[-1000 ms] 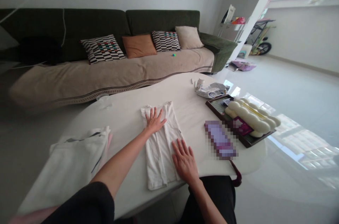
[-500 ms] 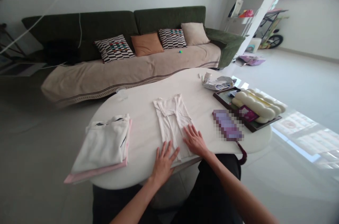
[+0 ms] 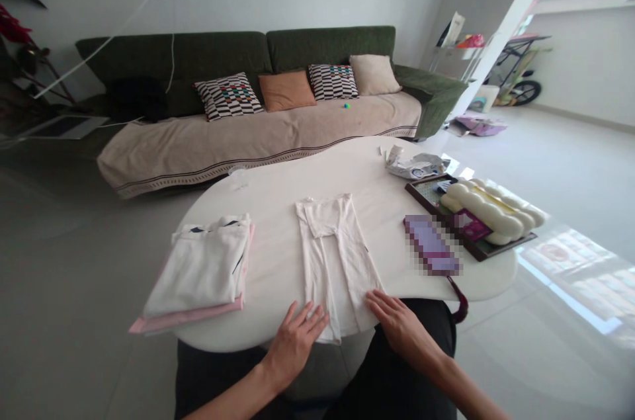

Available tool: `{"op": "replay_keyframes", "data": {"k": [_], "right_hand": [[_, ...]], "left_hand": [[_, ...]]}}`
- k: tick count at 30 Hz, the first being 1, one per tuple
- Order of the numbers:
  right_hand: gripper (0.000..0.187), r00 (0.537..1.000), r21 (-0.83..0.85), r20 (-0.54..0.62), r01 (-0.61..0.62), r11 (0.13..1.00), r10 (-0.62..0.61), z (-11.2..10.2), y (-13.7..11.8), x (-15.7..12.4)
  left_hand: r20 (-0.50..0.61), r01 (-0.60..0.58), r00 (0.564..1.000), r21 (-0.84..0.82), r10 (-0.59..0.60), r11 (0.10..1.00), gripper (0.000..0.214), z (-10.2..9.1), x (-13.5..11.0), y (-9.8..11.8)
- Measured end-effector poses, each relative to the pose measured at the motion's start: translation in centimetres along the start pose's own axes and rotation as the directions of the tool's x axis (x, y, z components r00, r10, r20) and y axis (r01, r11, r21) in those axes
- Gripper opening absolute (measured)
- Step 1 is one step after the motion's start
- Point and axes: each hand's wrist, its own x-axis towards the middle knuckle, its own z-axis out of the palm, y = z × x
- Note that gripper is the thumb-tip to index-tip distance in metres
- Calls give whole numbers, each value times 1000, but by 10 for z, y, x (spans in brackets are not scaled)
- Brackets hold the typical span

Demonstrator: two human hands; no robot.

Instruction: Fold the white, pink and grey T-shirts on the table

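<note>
A thin white garment [image 3: 342, 254] lies flat on the pale table [image 3: 278, 208], its sides folded inward in long strips, with its lower end at the near edge. My left hand [image 3: 294, 340] rests at the garment's lower left corner, fingers stretched out. At the lower right corner, my right hand [image 3: 397, 321] lies with its fingers extended on the cloth. Neither hand grips anything. To the left sits a stack of folded clothes, a white one [image 3: 203, 268] on top and a pink one [image 3: 193, 315] beneath it.
Right of the garment lies a purple phone-like object [image 3: 431, 245], blurred out, with a dark red strap. Beyond it are a dark tray [image 3: 421, 200] bearing a cream bumpy object [image 3: 489, 208], and a crumpled white packet [image 3: 419, 165]. A green sofa [image 3: 327, 43] stands behind the table.
Both hands have slid down the garment toward the near table edge. The garment's lower end now reaches the edge, with its folded strips lying flatter. The camera view has shifted slightly.
</note>
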Motion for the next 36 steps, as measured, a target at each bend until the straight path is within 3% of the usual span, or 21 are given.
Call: {"op": "replay_keyframes", "data": {"k": [2,4,7,8,10,11,13,15,19,23,25,28,29,30,32,34,36], "right_hand": [[48,995,144,96,-6,990,-8,-29,0,8],[40,983,295,185,-56,954,0,-64,9,31],[26,977,482,200,-163,861,73,-104,37,93],[21,980,496,165,-182,849,114,-111,47,117],[20,977,518,105,-214,828,187,-112,64,164],[21,972,528,84,-232,817,221,-107,70,184],[24,958,553,51,-263,791,283,-89,77,212],[27,944,574,12,-277,771,331,-66,79,226],[20,916,587,-104,-258,767,388,-36,86,232],[26,894,541,-188,-253,802,408,-35,101,241],[32,877,486,-221,-280,828,426,-37,104,248],[47,841,378,-289,-337,862,456,-33,94,253],[50,835,341,-312,-346,874,452,-29,87,253],[51,839,301,-328,-343,890,434,-23,79,251],[48,876,213,-319,-305,928,361,-10,62,245],[47,921,108,-262,-269,957,289,4,49,237],[50,943,-5,-194,-278,961,272,13,42,230]], "left_hand": [[111,-39,992,-172,59,984,54,-29,0,-1],[262,-33,955,-375,141,926,44,-68,14,-11],[460,173,870,-620,176,765,21,-125,61,-44],[484,286,866,-680,122,675,17,-138,80,-58],[425,425,898,-773,-112,471,17,-147,116,-86],[353,432,898,-817,-261,381,16,-143,132,-98],[193,374,848,-878,-494,299,14,-125,155,-117],[78,318,802,-895,-592,314,15,-99,167,-128],[-121,219,756,-880,-644,422,13,-65,172,-139],[-321,130,710,-815,-627,565,14,-67,176,-146],[-405,178,667,-729,-626,661,19,-71,181,-148],[-489,288,593,-612,-639,736,35,-73,188,-144],[-536,298,589,-551,-605,779,41,-70,190,-140],[-586,292,609,-461,-535,838,46,-66,191,-136],[-618,258,712,-213,-335,942,50,-55,192,-126],[-527,225,824,-30,-207,974,55,-41,191,-117],[-443,243,875,48,-197,969,59,-29,189,-112]]}}
